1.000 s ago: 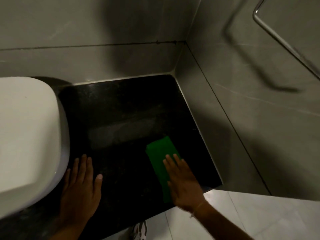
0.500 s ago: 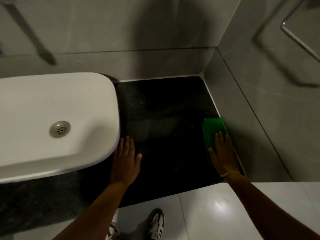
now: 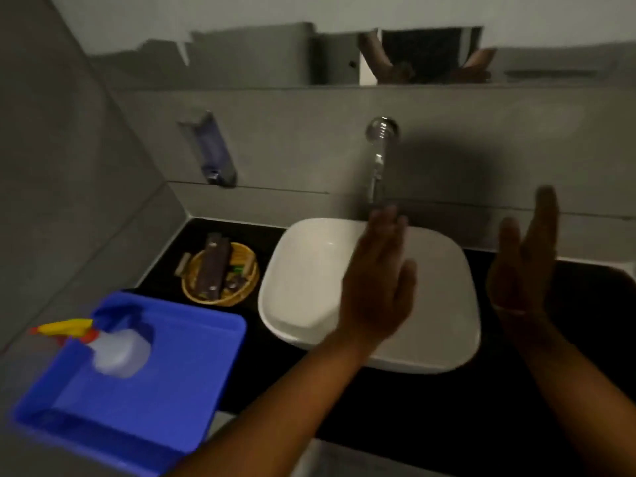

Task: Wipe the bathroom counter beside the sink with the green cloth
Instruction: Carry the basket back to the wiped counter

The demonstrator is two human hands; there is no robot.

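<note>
The white sink (image 3: 306,287) sits on the black counter (image 3: 430,407) in the middle of the view. My left hand (image 3: 377,287) is raised over the basin, fingers straight and apart, holding nothing. My right hand (image 3: 523,263) is lifted above the counter to the right of the sink, palm turned inward, fingers spread and empty. The green cloth is out of view.
A blue tray (image 3: 192,390) holding a spray bottle (image 3: 117,351) with a yellow trigger stands at the left front. A woven basket (image 3: 220,299) of small items sits behind it. A wall tap (image 3: 378,156) and a soap dispenser (image 3: 213,153) hang above.
Both hands have lifted off the counter; the right hand has let go of the green cloth. The view has swung left, bringing the sink, tap, basket and blue tray into sight.
</note>
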